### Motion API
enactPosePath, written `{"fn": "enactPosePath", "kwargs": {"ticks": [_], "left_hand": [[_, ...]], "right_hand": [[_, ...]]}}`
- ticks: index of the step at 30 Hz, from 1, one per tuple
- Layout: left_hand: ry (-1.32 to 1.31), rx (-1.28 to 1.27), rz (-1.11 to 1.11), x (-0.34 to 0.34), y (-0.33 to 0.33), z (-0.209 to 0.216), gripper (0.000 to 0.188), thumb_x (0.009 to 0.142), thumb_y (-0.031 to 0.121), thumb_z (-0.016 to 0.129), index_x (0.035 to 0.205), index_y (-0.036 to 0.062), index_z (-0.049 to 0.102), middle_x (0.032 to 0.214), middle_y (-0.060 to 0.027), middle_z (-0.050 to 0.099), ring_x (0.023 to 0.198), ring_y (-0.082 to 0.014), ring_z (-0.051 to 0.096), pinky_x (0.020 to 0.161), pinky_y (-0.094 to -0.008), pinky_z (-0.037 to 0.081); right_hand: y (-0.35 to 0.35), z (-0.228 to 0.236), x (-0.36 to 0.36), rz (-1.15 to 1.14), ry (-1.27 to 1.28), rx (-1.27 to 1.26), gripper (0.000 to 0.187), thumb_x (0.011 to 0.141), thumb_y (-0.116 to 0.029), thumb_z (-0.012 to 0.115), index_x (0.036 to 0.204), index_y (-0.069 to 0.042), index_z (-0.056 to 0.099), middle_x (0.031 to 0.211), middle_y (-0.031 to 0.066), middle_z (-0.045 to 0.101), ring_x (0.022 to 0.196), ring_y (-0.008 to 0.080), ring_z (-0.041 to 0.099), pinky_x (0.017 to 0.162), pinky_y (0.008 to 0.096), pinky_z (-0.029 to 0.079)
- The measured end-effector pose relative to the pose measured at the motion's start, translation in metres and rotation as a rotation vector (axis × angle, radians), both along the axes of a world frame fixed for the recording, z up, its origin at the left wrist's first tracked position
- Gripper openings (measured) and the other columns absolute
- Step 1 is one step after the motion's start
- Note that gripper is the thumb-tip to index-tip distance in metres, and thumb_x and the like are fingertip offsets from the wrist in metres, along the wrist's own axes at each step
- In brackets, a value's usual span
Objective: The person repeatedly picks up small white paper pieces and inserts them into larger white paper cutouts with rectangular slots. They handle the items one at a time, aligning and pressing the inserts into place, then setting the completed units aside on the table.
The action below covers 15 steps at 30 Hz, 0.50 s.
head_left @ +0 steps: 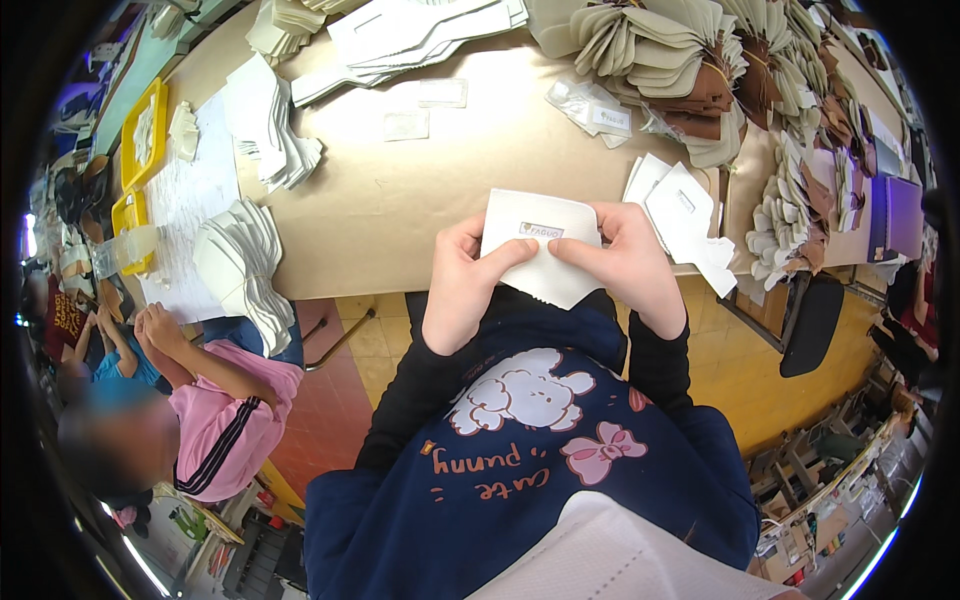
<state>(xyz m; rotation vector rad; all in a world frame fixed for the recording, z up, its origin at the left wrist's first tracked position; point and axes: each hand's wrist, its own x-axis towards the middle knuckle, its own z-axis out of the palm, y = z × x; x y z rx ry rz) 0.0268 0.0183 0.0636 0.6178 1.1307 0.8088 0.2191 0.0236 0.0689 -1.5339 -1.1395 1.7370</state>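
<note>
Both hands hold a white cut shoe piece [545, 270] above the table's near edge. It bears a small rectangular label [541, 231] near its middle. My left hand [463, 285] grips the piece's left side, its thumb pressed on the face just below the label. From the right side my right hand [632, 262] does the same, its thumb close to the other one. The fingers behind the piece are hidden. Just right of my right hand lie white pieces [680, 205], the top one with a similar label.
Stacks of white pieces [240, 260] line the table's [350, 225] left side, near yellow trays [145, 135]. Bundled beige and brown pieces [670, 60] pile up at the back right, by small clear bags [590, 107]. A co-worker in a pink shirt [235, 420] sits at left.
</note>
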Motion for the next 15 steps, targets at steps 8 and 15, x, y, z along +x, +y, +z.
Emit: {"fn": "enactPosePath", "kwargs": {"ticks": [8, 15], "left_hand": [[0.189, 0.298, -0.204, -0.01, 0.008, -0.023, 0.045, 0.092, 0.02, 0.075, 0.127, -0.0036, 0.06, 0.128, -0.0152, 0.066, 0.116, -0.0216, 0.063, 0.093, -0.0358, 0.052], [1.172, 0.721, 0.053, -0.067, 0.078, -0.074, 0.056, 0.089, 0.022, 0.072, 0.137, 0.001, 0.053, 0.139, -0.0218, 0.053, 0.131, -0.0405, 0.045, 0.111, -0.0474, 0.036]], "right_hand": [[-0.01, 0.004, 0.04, -0.022, -0.186, 0.189, 0.032, 0.09, -0.008, 0.069, 0.119, 0.004, 0.064, 0.099, 0.0079, 0.072, 0.086, 0.0107, 0.067, 0.072, 0.0255, 0.053], [-0.038, 0.012, 0.123, -0.012, -0.847, 0.325, 0.042, 0.09, -0.01, 0.069, 0.13, -0.004, 0.058, 0.111, 0.0178, 0.065, 0.103, 0.0298, 0.065, 0.091, 0.0368, 0.049]]}}
